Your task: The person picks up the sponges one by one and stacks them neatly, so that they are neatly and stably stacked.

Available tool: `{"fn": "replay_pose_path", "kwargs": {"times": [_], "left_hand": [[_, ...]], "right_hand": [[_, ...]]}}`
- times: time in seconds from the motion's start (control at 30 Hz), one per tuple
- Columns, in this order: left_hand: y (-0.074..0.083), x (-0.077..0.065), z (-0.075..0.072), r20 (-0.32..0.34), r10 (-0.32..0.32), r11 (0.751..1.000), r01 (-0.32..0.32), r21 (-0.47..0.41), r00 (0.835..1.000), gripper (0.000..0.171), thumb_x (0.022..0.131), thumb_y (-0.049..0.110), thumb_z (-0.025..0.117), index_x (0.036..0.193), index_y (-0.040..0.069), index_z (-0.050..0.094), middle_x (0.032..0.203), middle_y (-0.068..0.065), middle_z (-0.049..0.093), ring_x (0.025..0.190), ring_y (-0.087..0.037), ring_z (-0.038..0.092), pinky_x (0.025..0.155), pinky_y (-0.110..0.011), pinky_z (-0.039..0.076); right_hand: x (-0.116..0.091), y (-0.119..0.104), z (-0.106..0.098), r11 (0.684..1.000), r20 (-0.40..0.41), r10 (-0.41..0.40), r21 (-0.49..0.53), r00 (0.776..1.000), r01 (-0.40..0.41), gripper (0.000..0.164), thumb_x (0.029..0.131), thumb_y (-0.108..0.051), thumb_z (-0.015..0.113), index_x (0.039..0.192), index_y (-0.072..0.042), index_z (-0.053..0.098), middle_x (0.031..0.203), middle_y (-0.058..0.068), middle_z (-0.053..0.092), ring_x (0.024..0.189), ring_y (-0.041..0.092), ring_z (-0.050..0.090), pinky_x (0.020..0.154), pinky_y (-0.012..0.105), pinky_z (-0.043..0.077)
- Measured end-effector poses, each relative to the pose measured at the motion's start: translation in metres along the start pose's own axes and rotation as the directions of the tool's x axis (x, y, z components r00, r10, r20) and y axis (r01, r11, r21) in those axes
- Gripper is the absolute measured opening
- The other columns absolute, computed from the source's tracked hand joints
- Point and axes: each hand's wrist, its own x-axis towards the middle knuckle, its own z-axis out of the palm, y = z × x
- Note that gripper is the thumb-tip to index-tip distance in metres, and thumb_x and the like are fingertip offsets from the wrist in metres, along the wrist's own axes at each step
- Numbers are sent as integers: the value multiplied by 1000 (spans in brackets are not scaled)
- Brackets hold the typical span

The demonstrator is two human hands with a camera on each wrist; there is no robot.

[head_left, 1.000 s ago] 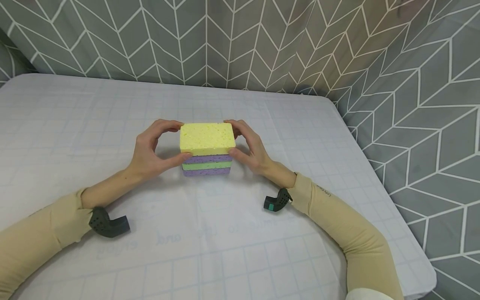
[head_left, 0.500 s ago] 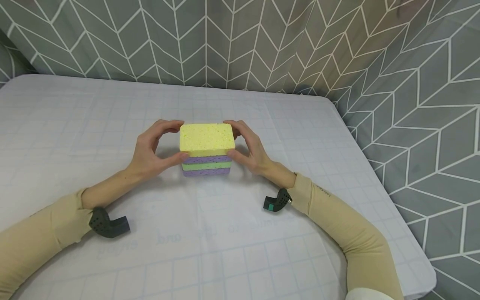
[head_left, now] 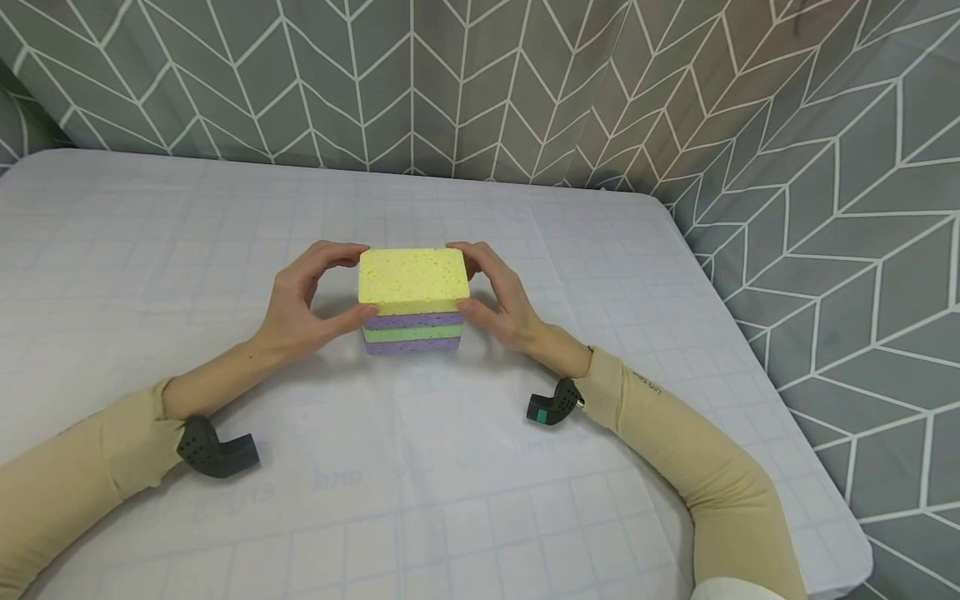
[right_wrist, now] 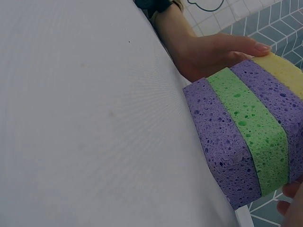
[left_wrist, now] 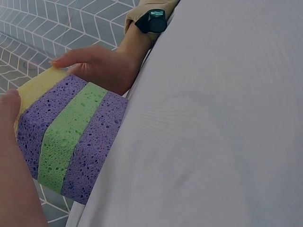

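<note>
A stack of sponges stands on the white-covered table: a purple sponge (head_left: 412, 345) at the bottom, a green sponge (head_left: 412, 333) above it, then a second purple sponge (head_left: 417, 319). On top lies a yellow sponge (head_left: 412, 277), roughly lined up with those below. My left hand (head_left: 298, 296) holds the yellow sponge's left end, thumb at the near corner and fingertips at the far one. The right hand (head_left: 501, 296) grips its right end the same way. In the left wrist view, the green sponge (left_wrist: 71, 132) sits flat between the two purple ones.
The table (head_left: 450, 517) has a white cloth with a faint grid and pale lettering. Behind it and along the right side hangs a grey curtain (head_left: 435, 92) with white lines. Dark wrist cameras (head_left: 217, 448) jut inward from both sleeves, above the cloth.
Both hands stay on the yellow sponge, which has shifted only a touch toward me and to the left. The sponges underneath have hardly moved.
</note>
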Motion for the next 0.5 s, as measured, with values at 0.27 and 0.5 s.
{"fn": "replay_pose_path", "kwargs": {"times": [0.27,0.5], "left_hand": [[1,0,-1,-1,2,1000,-2,-21,1000,56,78,7,79,130,-5,60,126,-4,63,116,-17,57,107,-28,44],[0,-2,-1,-13,-18,996,19,90,1000,52,104,41,47,132,-2,59,128,-8,63,119,-12,55,107,-25,41]], "right_hand": [[-1,1,0,1000,-17,3,-11,1000,-4,81,101,-61,33,135,11,48,110,19,58,96,25,55,85,44,48],[-1,1,0,995,-94,18,-91,995,-26,79,105,-58,23,131,10,54,107,20,59,97,28,56,86,41,49]]}}
